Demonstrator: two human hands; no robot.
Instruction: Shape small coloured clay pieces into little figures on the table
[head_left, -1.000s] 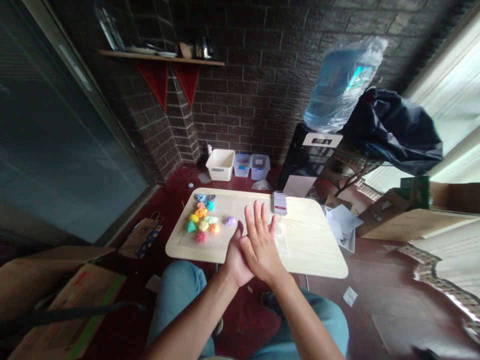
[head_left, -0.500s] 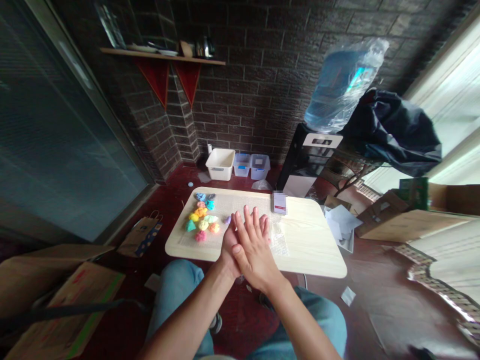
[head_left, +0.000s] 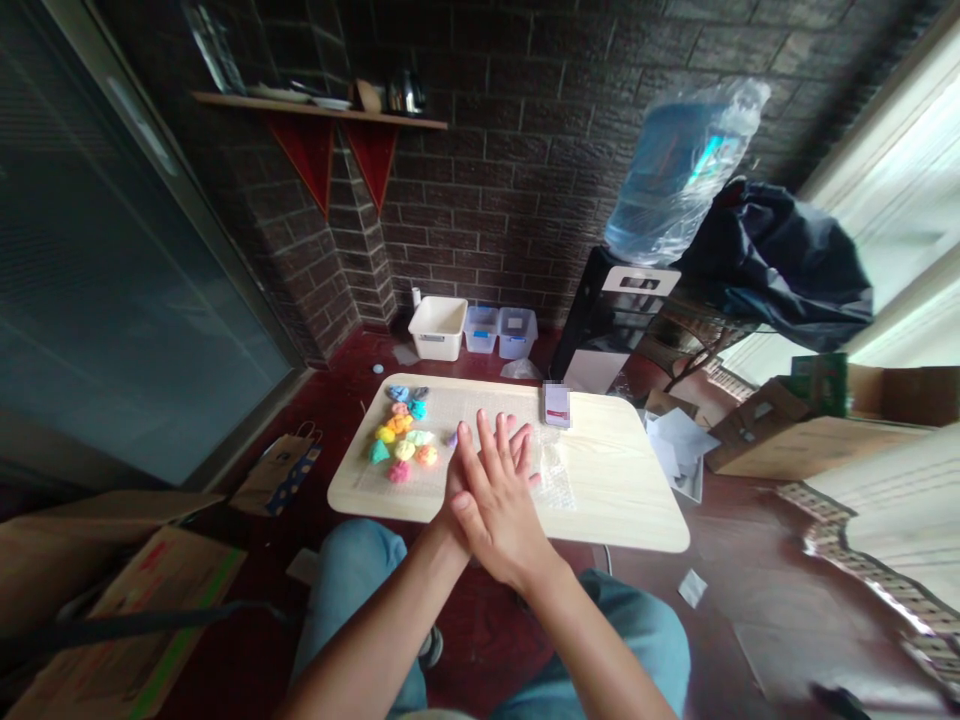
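Observation:
My right hand (head_left: 491,495) lies flat on top of my left hand (head_left: 521,440), palm against palm, over the near edge of a light wooden table (head_left: 615,480). Both hands have their fingers stretched out; whatever may be between the palms is hidden. Just left of the hands, several small coloured dough lumps (head_left: 401,440) sit on a clear dotted mat (head_left: 480,405). A purple lump (head_left: 452,438) peeks out beside my fingers. A small crumpled clear wrapper (head_left: 556,472) lies right of the hands, and a small white and red card-like thing (head_left: 556,404) sits at the far edge.
Beyond the table stand a white tub (head_left: 437,328), two clear boxes (head_left: 499,330) and a water dispenser (head_left: 615,320) against a brick wall. Cardboard boxes lie at the left (head_left: 112,600) and right (head_left: 810,430). A paper bag (head_left: 277,475) and loose papers (head_left: 679,445) are on the floor.
My right hand has slid back and left across my left hand, and both hands have drifted slightly left. The left fingertips now show beyond the right hand.

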